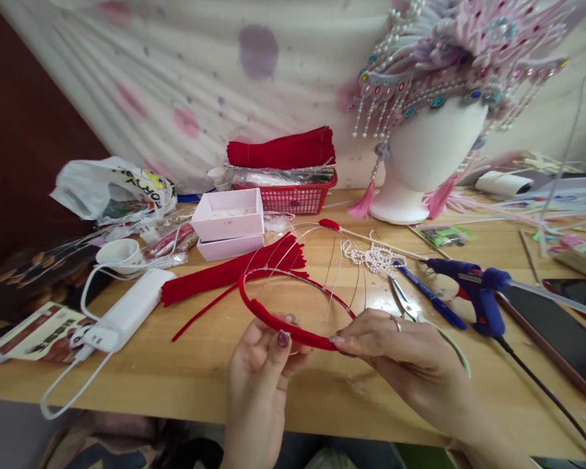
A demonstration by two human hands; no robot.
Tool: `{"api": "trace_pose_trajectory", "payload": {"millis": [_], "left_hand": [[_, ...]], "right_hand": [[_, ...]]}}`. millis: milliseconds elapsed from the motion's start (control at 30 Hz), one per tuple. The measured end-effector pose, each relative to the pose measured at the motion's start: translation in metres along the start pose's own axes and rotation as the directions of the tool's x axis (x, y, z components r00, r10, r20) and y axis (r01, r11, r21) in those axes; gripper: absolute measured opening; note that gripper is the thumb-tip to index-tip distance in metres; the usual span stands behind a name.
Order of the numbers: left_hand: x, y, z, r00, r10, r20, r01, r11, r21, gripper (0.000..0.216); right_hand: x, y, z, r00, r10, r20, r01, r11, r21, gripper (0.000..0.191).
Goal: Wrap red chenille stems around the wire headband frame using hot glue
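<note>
A red velvet-wrapped hoop (258,310) with thin silver wires (336,260) rising from it is held over the wooden table (185,365). My left hand (261,371) pinches its near rim from below, thumb on the red band. Pinching the same rim just to the right is my right hand (400,352), a ring on one finger. A bundle of red pipe cleaners (234,270) lies just behind the hoop. One loose red strand (200,319) trails toward the front.
A blue glue gun (473,286) with its black cord, scissors (405,299) and a blue pen lie right of my hands. White beads (374,257), pink boxes (229,221), a red basket (293,195), a white power bank (127,309) and a beaded headdress on a white head form (430,156) stand around.
</note>
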State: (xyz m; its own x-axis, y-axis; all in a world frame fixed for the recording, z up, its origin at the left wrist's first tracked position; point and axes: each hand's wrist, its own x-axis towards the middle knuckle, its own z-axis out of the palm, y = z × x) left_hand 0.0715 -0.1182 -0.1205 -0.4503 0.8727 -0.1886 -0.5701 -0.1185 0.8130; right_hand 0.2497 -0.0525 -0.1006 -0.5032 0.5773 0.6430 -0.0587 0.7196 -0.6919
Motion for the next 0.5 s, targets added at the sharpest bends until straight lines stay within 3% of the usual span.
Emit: {"api": "trace_pose_trajectory", "payload": {"millis": [67,100,167,200,233,300,500], "left_hand": [[0.001,0.002,-0.007,0.956,0.284,-0.071,-0.271,0.951,0.147,0.028],[0.002,0.004,-0.01,0.89,0.454,-0.047,-0.429,0.867,0.253,0.028],[0.001,0.011,-0.014,0.748,0.647,0.149,-0.63,0.62,0.468,0.027],[0.001,0.016,-0.014,0.702,0.656,0.277,-0.681,0.507,0.528,0.029],[0.0,0.019,-0.012,0.687,0.622,0.375,-0.701,0.43,0.569,0.03],[-0.003,0.024,-0.005,0.694,0.546,0.469,-0.704,0.379,0.6,0.025],[-0.011,0.015,0.012,0.791,0.559,0.249,-0.589,0.586,0.556,0.018]], "right_hand": [[0.0,-0.001,0.0,1.0,0.004,0.004,-0.004,1.0,-0.023,0.041],[0.001,-0.002,-0.001,1.0,0.003,0.013,-0.002,0.999,-0.036,0.04],[0.002,-0.004,-0.001,0.999,-0.014,0.046,0.017,0.997,-0.082,0.038],[0.004,-0.005,-0.001,0.998,-0.027,0.064,0.035,0.993,-0.112,0.038],[0.005,-0.007,-0.001,0.996,-0.041,0.081,0.053,0.988,-0.142,0.037],[0.008,-0.009,0.0,0.994,-0.058,0.096,0.076,0.979,-0.189,0.039],[0.007,-0.01,0.003,0.995,-0.046,0.087,0.065,0.973,-0.224,0.043]]}}
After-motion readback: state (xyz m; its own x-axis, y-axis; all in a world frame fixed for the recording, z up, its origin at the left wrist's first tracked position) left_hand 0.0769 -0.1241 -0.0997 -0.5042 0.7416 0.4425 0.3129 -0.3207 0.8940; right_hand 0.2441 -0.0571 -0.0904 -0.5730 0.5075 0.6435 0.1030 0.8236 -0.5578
